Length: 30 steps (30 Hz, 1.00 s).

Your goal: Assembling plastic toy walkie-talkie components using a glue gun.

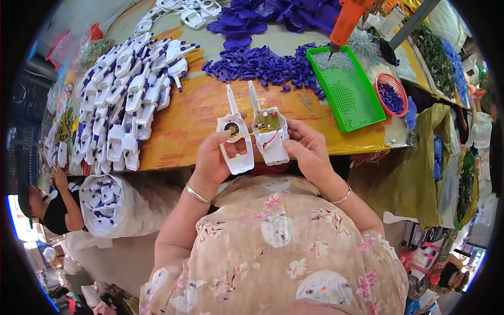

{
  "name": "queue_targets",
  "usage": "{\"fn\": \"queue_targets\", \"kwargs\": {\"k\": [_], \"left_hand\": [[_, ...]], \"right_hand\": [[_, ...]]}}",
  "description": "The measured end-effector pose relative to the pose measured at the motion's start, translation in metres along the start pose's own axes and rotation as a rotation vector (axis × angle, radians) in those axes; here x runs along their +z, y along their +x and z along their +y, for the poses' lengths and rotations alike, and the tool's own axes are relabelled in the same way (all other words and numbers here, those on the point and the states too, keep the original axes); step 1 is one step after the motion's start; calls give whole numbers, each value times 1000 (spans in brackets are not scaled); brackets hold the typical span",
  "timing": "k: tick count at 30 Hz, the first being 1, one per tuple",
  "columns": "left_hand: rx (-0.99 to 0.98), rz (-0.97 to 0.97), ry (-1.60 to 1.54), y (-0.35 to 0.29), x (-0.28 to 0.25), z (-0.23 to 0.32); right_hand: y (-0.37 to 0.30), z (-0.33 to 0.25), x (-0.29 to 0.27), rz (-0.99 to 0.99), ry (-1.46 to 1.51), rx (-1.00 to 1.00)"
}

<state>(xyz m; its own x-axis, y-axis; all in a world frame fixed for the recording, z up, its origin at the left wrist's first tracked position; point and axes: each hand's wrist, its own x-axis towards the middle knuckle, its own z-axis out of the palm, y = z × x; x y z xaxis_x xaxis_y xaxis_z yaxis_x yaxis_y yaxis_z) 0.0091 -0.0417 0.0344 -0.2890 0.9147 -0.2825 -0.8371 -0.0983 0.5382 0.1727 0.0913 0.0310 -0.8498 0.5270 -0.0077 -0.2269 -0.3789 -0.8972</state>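
Left hand [212,157] has its fingers clamped on the white front shell [234,137], right hand [308,148] grips the back shell with the circuit board [269,131], side by side, wires between them, near the yellow table [189,113] edge. Pile of finished white toys [126,100] sits far left.

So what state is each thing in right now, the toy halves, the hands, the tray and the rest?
Left hand: holding the front shell half, speaker side up.
Right hand: holding the back shell half, circuit board exposed.
Wires: strung between the two halves.
Green tray: flat on the table, a grey heap at its far end.
Red basket: partly filled with blue pieces.
Orange tool: tip pointing down at the tray.
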Motion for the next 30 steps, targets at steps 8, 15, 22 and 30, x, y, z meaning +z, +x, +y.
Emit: {"fn": "queue_targets", "kwargs": {"k": [8,15,22,30], "left_hand": [[12,59,49,38,-11,-5],[10,105,103,42,-17,4],[38,220,347,30,-16,10],[439,289,1284,18,-19,6]], "right_hand": [[26,14,-15,49,-26,58],[31,17,-10,93,-496,-90],[24,-9,-24,269,-1140,-513],[88,-122,-42,18,-359,-614]]}}
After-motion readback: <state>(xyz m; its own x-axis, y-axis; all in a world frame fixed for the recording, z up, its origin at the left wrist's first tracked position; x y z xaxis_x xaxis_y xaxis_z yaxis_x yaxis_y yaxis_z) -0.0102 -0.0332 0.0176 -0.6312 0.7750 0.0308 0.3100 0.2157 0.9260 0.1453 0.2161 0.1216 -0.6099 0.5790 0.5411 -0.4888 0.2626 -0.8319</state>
